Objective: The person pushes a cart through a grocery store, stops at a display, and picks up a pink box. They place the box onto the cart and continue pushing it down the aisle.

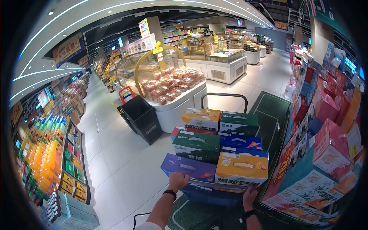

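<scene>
Several milk gift cartons stand stacked on a cart with a black tubular handle (225,94) at its far end. My left hand (178,180) is closed at the near left side of a purple carton (189,167), knuckles up. At the lower right corner of an orange carton (241,170), my right hand (250,197) has its fingers bent against the edge; some are hidden. Behind these two sit a dark green carton (196,148) and blue cartons (242,141). Further back are a yellow carton (201,118) and another green one (239,122).
A black shopping basket (143,118) on the left stands beside a white display counter (172,115) of packaged baked goods. Stacked gift boxes (329,142) line the right, close to the cart. Bottled drinks (44,147) fill the far left. Pale floor tiles (115,168) run between.
</scene>
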`<action>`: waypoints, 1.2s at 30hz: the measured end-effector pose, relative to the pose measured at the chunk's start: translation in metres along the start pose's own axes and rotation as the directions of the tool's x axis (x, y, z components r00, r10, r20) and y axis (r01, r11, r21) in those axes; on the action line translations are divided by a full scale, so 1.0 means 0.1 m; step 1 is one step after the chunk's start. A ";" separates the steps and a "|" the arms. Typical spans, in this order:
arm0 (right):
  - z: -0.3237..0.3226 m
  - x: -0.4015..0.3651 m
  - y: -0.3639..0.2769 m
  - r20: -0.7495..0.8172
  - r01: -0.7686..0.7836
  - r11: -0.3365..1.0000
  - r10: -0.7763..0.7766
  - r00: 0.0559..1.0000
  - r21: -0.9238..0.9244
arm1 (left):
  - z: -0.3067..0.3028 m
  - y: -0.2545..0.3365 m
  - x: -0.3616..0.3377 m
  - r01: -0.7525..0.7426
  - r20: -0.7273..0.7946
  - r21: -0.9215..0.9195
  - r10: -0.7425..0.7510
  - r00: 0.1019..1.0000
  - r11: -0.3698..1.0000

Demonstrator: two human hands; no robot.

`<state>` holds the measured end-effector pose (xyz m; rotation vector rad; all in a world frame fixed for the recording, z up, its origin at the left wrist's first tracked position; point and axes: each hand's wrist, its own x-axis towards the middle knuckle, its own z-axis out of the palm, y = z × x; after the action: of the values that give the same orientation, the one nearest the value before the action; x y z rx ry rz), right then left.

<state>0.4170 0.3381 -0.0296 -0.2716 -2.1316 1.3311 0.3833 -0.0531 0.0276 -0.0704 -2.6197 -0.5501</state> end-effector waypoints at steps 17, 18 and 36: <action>0.59 0.65 0.18 -0.115 -0.050 0.998 0.048 0.992 -0.021 | 0.60 -0.16 1.18 -0.044 0.101 -0.023 0.046 0.994 0.999; 0.60 0.66 0.25 -0.154 -0.064 0.996 0.053 0.987 -0.062 | 0.61 -0.14 1.21 -0.060 0.087 -0.050 0.064 0.994 0.997; 1.58 1.75 -0.82 0.504 0.501 0.592 -0.178 0.845 -0.631 | 1.31 -0.04 2.31 -0.211 -0.044 -0.197 0.206 0.978 0.957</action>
<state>0.1956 0.2631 0.0591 0.1266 -2.8108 0.2022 0.1211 -0.0153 0.0231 -0.3974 -2.4866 -0.7324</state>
